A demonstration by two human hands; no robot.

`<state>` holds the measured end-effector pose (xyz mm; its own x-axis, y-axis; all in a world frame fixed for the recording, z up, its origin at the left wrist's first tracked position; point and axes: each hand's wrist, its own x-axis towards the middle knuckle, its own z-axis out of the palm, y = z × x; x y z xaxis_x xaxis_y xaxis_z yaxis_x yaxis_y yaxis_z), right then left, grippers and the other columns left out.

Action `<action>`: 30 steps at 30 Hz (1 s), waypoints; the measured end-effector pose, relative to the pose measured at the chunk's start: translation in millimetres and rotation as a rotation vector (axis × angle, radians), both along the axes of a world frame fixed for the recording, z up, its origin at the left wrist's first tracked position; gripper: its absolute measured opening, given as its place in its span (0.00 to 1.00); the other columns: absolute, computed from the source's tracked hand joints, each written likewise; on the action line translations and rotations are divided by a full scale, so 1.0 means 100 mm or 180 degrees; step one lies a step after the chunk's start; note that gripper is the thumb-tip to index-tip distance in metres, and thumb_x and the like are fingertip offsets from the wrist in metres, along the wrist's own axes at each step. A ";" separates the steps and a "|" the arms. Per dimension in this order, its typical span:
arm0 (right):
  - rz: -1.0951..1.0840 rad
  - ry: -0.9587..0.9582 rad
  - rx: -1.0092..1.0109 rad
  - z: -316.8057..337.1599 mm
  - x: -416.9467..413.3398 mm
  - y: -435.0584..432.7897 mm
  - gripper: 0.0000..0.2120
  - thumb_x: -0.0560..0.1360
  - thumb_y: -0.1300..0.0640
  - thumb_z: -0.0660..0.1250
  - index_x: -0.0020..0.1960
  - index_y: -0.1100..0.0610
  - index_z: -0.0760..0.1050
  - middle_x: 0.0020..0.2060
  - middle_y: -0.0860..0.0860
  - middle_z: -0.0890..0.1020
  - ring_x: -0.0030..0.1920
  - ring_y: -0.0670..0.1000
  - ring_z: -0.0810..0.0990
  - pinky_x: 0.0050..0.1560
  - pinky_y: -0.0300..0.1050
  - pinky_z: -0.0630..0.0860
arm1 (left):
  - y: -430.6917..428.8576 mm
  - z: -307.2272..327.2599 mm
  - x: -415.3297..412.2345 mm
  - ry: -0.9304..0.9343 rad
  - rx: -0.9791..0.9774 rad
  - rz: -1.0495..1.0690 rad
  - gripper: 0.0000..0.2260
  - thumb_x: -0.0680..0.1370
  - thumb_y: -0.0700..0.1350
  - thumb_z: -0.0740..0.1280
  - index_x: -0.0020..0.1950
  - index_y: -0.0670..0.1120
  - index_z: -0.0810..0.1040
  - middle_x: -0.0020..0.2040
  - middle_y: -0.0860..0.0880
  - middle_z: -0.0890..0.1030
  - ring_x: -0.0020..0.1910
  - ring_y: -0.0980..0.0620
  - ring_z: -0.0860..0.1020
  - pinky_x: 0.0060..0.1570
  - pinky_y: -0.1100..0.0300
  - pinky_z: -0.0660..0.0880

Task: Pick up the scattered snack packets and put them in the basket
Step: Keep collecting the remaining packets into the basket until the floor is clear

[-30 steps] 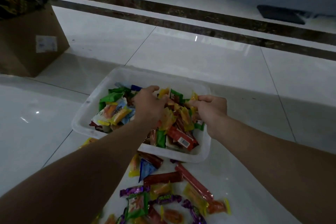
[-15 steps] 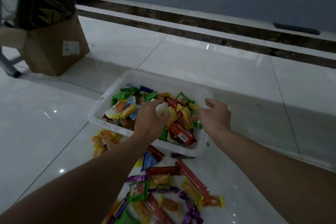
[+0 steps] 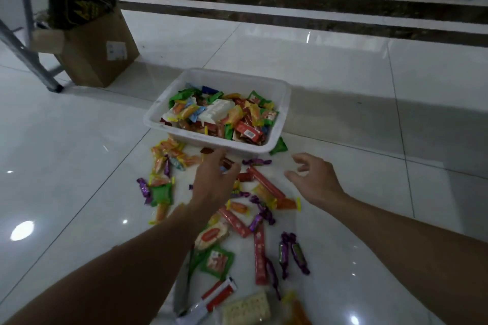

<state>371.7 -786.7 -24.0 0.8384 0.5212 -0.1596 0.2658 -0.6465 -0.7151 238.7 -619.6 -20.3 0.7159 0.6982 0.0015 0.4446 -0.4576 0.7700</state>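
**Snack packets: part gathered, many loose**

Packets [image 3: 260, 258]: red sticks, purple twists, green and orange sachets, a cracker pack [image 3: 247, 307]. They are strewn on the floor [image 3: 79, 155] from the basket's near wall back toward the person. One green sachet [image 3: 278, 146] lies against its near right corner.

Basket [image 3: 248, 148]: white, on the floor, already heaped.

Left hand [image 3: 214, 179]: palm down and fingers spread, empty, over packets just beside the near wall.

Right hand [image 3: 314, 179]: empty, fingers loosely bent, to the right of the scatter.

Box [image 3: 97, 55]: well apart, far left.

Risks: slick wrappers may slip from a full handful. The twists and the corner sachet are easily missed. The forearm hides some packets. A knock could slide the basket on the glossy tile.
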 end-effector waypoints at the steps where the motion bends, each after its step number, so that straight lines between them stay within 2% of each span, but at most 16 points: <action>1: 0.0051 0.0039 -0.0100 -0.05 -0.06 -0.05 0.26 0.73 0.48 0.71 0.68 0.53 0.72 0.62 0.51 0.78 0.58 0.50 0.77 0.58 0.46 0.76 | -0.07 -0.06 -0.07 0.0059 -0.0048 0.0024 0.18 0.78 0.49 0.67 0.67 0.48 0.73 0.57 0.51 0.76 0.57 0.50 0.75 0.51 0.58 0.70; 4: 0.0290 0.0221 -0.0298 -0.23 -0.25 -0.12 0.27 0.72 0.47 0.71 0.69 0.53 0.71 0.63 0.52 0.77 0.59 0.51 0.77 0.58 0.45 0.75 | -0.18 -0.20 -0.27 0.0149 -0.0084 0.0041 0.20 0.78 0.50 0.67 0.68 0.48 0.72 0.63 0.47 0.76 0.60 0.48 0.76 0.57 0.53 0.74; 6: 0.0453 0.0263 -0.0409 -0.31 -0.35 -0.09 0.25 0.73 0.48 0.70 0.67 0.55 0.73 0.61 0.54 0.77 0.59 0.54 0.77 0.58 0.47 0.75 | -0.20 -0.26 -0.39 0.0210 0.0010 0.0003 0.20 0.78 0.50 0.67 0.68 0.48 0.72 0.63 0.49 0.76 0.61 0.50 0.75 0.59 0.56 0.72; 8: 0.0595 0.0095 -0.0606 -0.42 -0.40 -0.03 0.23 0.74 0.50 0.69 0.65 0.57 0.73 0.63 0.58 0.76 0.60 0.56 0.75 0.59 0.49 0.73 | -0.21 -0.30 -0.50 0.0249 0.0044 0.0043 0.19 0.77 0.50 0.67 0.67 0.49 0.73 0.62 0.50 0.77 0.58 0.53 0.74 0.56 0.60 0.70; 10: 0.0639 0.0100 -0.0919 -0.54 -0.41 0.04 0.31 0.74 0.48 0.68 0.73 0.55 0.63 0.72 0.59 0.64 0.71 0.58 0.64 0.67 0.52 0.66 | -0.20 -0.36 -0.61 0.0251 -0.0002 0.0118 0.18 0.77 0.51 0.67 0.67 0.51 0.73 0.62 0.50 0.76 0.56 0.55 0.73 0.54 0.61 0.70; 12: 0.0640 0.0247 -0.1094 -0.63 -0.41 0.10 0.38 0.75 0.46 0.67 0.78 0.49 0.51 0.77 0.56 0.50 0.76 0.58 0.53 0.73 0.56 0.59 | -0.17 -0.43 -0.72 0.0349 -0.0002 0.0146 0.20 0.77 0.52 0.67 0.69 0.52 0.71 0.65 0.50 0.75 0.61 0.53 0.73 0.59 0.57 0.71; 14: 0.0796 0.0142 -0.1268 -0.70 -0.39 0.18 0.39 0.76 0.47 0.66 0.78 0.44 0.44 0.78 0.54 0.45 0.76 0.59 0.50 0.73 0.59 0.57 | -0.11 -0.50 -0.82 0.0456 0.0063 0.0124 0.21 0.77 0.52 0.66 0.70 0.54 0.70 0.65 0.49 0.74 0.62 0.51 0.73 0.60 0.51 0.73; 17: 0.1100 0.0110 -0.1549 -0.75 -0.31 0.32 0.42 0.76 0.52 0.66 0.76 0.38 0.39 0.78 0.52 0.42 0.77 0.58 0.49 0.73 0.62 0.55 | 0.00 -0.54 -0.89 0.0579 0.0174 0.0107 0.20 0.77 0.51 0.67 0.69 0.54 0.69 0.65 0.48 0.75 0.57 0.53 0.74 0.53 0.56 0.73; 20: 0.1264 0.0136 -0.1695 -0.82 -0.21 0.41 0.42 0.76 0.46 0.66 0.73 0.30 0.37 0.78 0.50 0.48 0.75 0.58 0.53 0.70 0.65 0.56 | 0.11 -0.58 -0.88 0.0662 0.0201 0.0157 0.20 0.77 0.51 0.67 0.69 0.54 0.70 0.66 0.48 0.74 0.57 0.54 0.73 0.49 0.60 0.70; 23: 0.1265 -0.0147 -0.1619 -0.88 -0.19 0.48 0.35 0.77 0.43 0.61 0.74 0.31 0.41 0.69 0.53 0.65 0.69 0.60 0.62 0.64 0.64 0.63 | 0.11 -0.65 -0.85 0.0683 0.0198 0.0132 0.20 0.77 0.50 0.66 0.69 0.54 0.70 0.65 0.48 0.74 0.58 0.52 0.73 0.52 0.59 0.70; 25: 0.1032 -0.0278 -0.1558 -0.91 -0.21 0.54 0.27 0.78 0.44 0.60 0.75 0.39 0.54 0.64 0.54 0.71 0.65 0.59 0.65 0.62 0.61 0.67 | 0.08 -0.71 -0.83 0.0693 0.0180 0.0117 0.21 0.77 0.50 0.66 0.69 0.55 0.69 0.64 0.47 0.75 0.59 0.50 0.73 0.56 0.55 0.72; 27: 0.0767 -0.0390 -0.1521 -0.92 -0.23 0.60 0.21 0.79 0.47 0.61 0.70 0.49 0.65 0.61 0.55 0.73 0.63 0.59 0.67 0.60 0.58 0.70 | 0.05 -0.76 -0.79 0.0722 0.0139 0.0108 0.21 0.77 0.50 0.66 0.70 0.55 0.68 0.63 0.47 0.75 0.60 0.50 0.73 0.58 0.52 0.73; 30: 0.0719 -0.0513 -0.1408 -0.94 -0.24 0.71 0.14 0.77 0.59 0.64 0.62 0.57 0.70 0.57 0.58 0.75 0.58 0.60 0.72 0.52 0.52 0.72 | 0.04 -0.80 -0.74 0.0718 0.0187 0.0034 0.22 0.77 0.50 0.66 0.71 0.53 0.68 0.64 0.47 0.75 0.61 0.49 0.72 0.57 0.55 0.70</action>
